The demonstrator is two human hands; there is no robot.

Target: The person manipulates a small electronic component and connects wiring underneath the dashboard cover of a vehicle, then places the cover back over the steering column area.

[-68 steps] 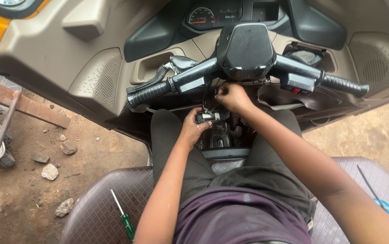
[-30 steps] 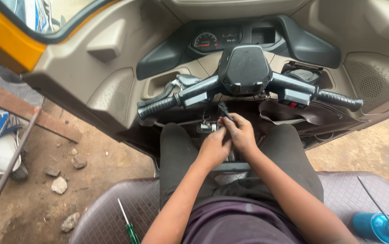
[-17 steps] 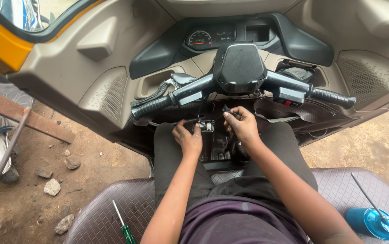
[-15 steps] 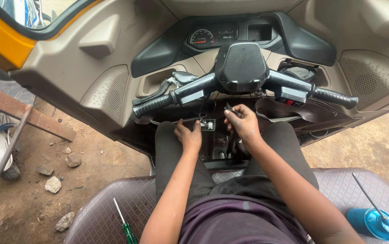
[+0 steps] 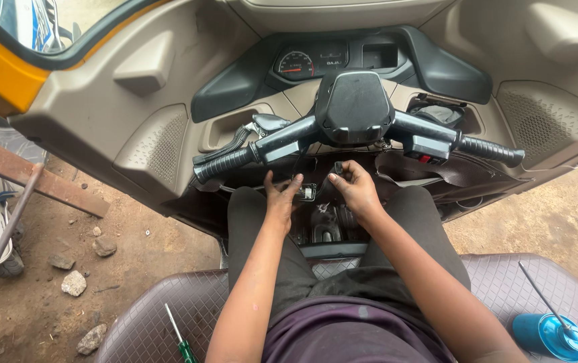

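Note:
I sit in a three-wheeler cab facing its black handlebar (image 5: 352,128). My left hand (image 5: 279,199) reaches under the bar with fingers spread, its fingertips touching a small metal connector (image 5: 307,193) among dark wires. My right hand (image 5: 354,189) is closed around a small black part (image 5: 338,168) just below the handlebar's centre. Both hands sit between my knees, above the pedals (image 5: 326,228) in the footwell.
A green-handled screwdriver (image 5: 179,336) lies on the brown quilted seat (image 5: 154,323) at my left. A blue oil can (image 5: 549,333) with a thin spout stands on the seat at my right. Stones and a rusty metal bar (image 5: 30,181) lie on the dirt outside to the left.
Both hands rose from together low between my knees to just under the handlebar and moved apart. The left fingers opened onto the connector; the right stayed closed on the black part.

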